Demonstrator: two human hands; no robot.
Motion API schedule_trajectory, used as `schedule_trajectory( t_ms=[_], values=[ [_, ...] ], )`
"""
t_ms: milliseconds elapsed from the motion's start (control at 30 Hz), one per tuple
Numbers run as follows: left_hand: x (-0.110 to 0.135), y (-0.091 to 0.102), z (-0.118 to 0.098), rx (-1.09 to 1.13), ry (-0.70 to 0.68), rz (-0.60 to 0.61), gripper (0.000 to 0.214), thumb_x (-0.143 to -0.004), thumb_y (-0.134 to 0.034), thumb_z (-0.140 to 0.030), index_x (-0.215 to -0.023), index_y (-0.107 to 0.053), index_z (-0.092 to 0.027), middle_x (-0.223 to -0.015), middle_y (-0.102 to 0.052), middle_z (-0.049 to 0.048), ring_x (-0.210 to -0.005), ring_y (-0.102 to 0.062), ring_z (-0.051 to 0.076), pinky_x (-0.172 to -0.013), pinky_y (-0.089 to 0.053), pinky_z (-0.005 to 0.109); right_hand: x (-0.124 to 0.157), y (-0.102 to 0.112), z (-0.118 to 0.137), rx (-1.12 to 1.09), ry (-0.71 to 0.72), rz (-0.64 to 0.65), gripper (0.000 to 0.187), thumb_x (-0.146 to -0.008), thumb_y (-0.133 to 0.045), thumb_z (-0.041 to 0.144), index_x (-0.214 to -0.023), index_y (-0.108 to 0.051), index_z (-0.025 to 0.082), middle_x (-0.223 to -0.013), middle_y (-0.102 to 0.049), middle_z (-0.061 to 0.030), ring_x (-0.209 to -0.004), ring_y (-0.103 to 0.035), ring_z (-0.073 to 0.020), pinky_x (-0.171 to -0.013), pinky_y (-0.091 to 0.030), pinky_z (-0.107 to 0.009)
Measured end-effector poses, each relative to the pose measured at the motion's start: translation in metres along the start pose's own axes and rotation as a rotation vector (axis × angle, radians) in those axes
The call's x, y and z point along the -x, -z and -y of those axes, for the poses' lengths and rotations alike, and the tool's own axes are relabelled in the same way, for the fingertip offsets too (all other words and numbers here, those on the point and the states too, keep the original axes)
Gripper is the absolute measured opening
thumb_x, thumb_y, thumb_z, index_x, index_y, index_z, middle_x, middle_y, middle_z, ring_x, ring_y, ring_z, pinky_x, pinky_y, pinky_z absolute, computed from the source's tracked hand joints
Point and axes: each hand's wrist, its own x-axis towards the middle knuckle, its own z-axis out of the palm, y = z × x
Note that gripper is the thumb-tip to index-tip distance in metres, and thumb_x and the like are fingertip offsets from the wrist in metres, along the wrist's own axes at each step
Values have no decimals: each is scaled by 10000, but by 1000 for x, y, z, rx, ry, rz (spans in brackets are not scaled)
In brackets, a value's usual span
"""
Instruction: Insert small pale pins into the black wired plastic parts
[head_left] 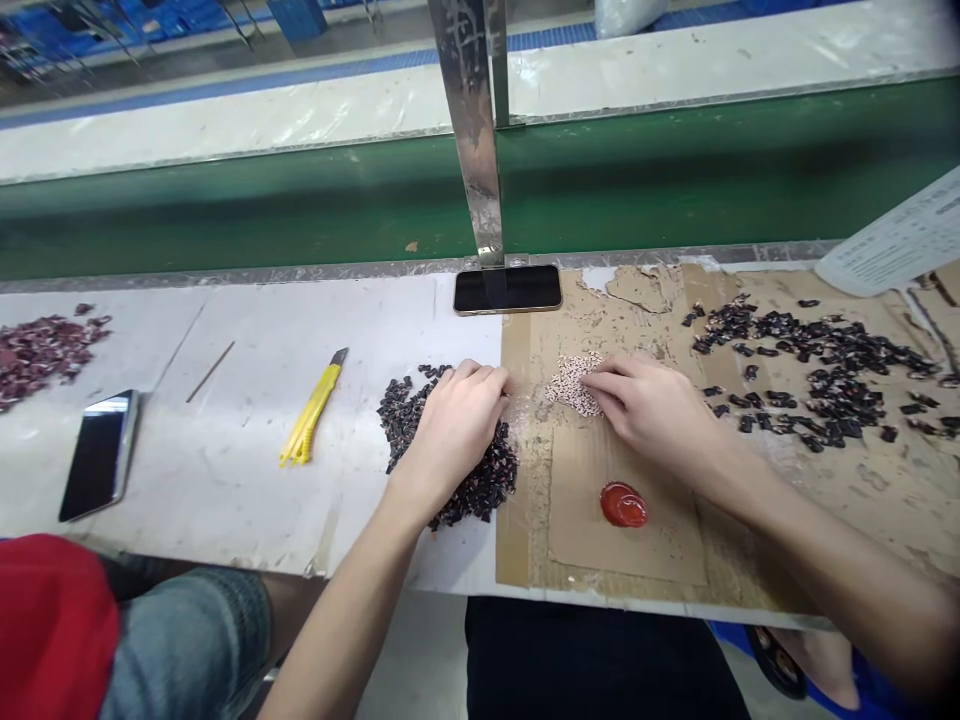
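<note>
My left hand rests over a heap of small black pieces, its fingers curled and closed. Its fingertips are turned away, so what they hold is hidden. At the edge of a little pile of tiny pale pinkish parts, my right hand has thumb and forefinger pressed together in a pinch. Anything between those fingertips is too small to make out. Below the pale pile, a glossy red blob lies on a square of cardboard.
More black pieces are scattered at the right. A dark phone lies by a metal post. Leftward are a yellow cutter knife, a thin stick, another phone and reddish pieces. A person in red sits at left.
</note>
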Motion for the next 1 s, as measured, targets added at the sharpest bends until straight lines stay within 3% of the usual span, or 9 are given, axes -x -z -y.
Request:
schedule_trajectory(
  t_ms=[233, 367, 433, 533, 600, 667, 800, 1000],
  values=[
    [5, 2, 8, 169, 26, -56, 222, -1055, -503, -131, -1210, -656, -173, -1131, -778, 91, -1163, -668, 259, -969, -556, 398, -6, -3, 1, -62, -28, -54, 296, -1009, -513, 118, -1008, -806, 160, -1052, -797, -129, -924, -742, -272, -759, -573, -412],
    [17, 4, -1, 402, 39, -148, 234, -1043, -566, -126, -1244, -659, -199, -1123, -791, 54, -1034, -740, 193, -944, -603, 353, 2, 7, 0, -175, -76, -163, 233, -1001, -582, 153, -1046, -807, 192, -1051, -817, -94, -921, -763, -243, -818, -622, -413],
    [26, 1, -16, 594, 32, -252, 214, -1020, -608, -108, -1195, -692, -196, -1061, -798, 34, -891, -762, 149, -848, -633, 291, 15, 16, 4, -425, -206, -251, 148, -975, -675, 213, -1023, -814, 236, -1015, -824, -61, -900, -771, -223, -825, -645, -397],
    [39, -8, -50, 796, -7, -423, 146, -988, -682, -110, -1094, -748, -186, -1001, -801, 17, -777, -759, 101, -730, -640, 203, 38, 28, 17, -1036, -472, -295, 76, -899, -819, 327, -974, -828, 314, -941, -813, -6, -825, -758, -159, -762, -654, -294],
    [44, -15, -74, 816, -59, -519, 107, -963, -733, -110, -1042, -758, -176, -995, -820, 19, -804, -773, 105, -741, -648, 188, 51, 32, 29, -1345, -558, -250, 102, -864, -864, 360, -959, -833, 338, -893, -793, 20, -763, -725, -101, -707, -630, -197],
    [46, -22, -92, 782, -129, -597, 109, -950, -754, -96, -1037, -749, -162, -1011, -837, 28, -823, -789, 113, -775, -661, 190, 59, 35, 40, -1508, -578, -234, 103, -855, -879, 348, -949, -838, 337, -857, -779, 30, -728, -704, -68, -679, -610, -135],
    [44, -29, -104, 698, -210, -677, 155, -952, -745, -70, -1084, -730, -149, -1030, -842, 41, -875, -808, 134, -849, -672, 211, 66, 35, 52, -1561, -546, -263, 76, -873, -867, 312, -946, -847, 322, -876, -799, 28, -753, -740, -59, -717, -622, -101],
    [44, -29, -97, 592, -274, -626, 130, -996, -654, -61, -1069, -731, -136, -961, -817, 69, -822, -772, 149, -790, -651, 246, 75, 31, 52, -1392, -468, -278, 164, -902, -836, 235, -1025, -826, 343, -899, -808, 42, -745, -764, -75, -731, -650, -128]
  ],
)
